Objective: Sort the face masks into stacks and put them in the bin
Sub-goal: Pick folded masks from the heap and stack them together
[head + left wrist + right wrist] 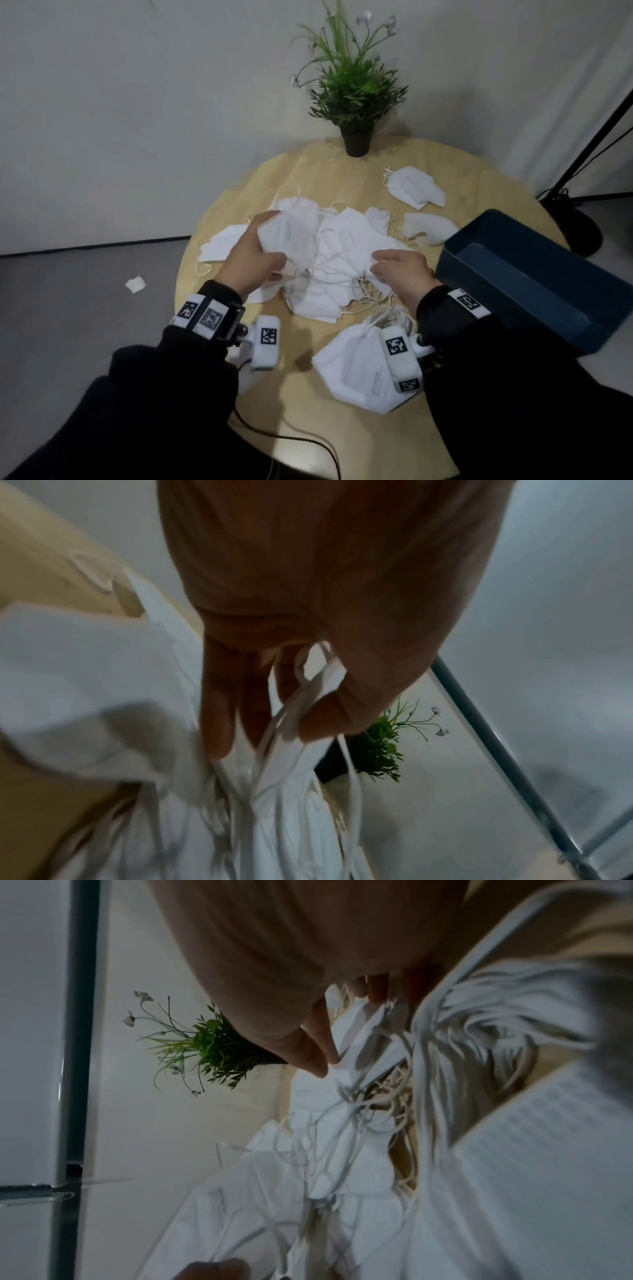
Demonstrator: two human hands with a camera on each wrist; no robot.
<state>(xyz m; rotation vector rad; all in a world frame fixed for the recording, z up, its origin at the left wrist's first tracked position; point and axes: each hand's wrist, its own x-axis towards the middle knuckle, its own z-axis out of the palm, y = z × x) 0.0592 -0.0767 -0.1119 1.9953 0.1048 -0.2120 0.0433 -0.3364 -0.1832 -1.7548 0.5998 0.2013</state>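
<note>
Masks [342, 253] lie heaped mid-table; left hand [253, 253] grips one by its fabric and loops, right hand's [400, 270] curled fingertips pinch another's edge. Sorting step: next, probably untangle loops, then the right-edge bin [513, 270].

One round counter [308, 394] carries one blue bin [534, 284] and one potted plant [356, 102]. The face masks form one tangled central heap [342, 246] too overlapped to count, one stack [356, 373] at the near edge, and two separate masks [416, 186] beyond. Two hands are in view: left hand [253, 257], right hand [404, 270]. One white scrap [135, 284] lies on the floor.
</note>
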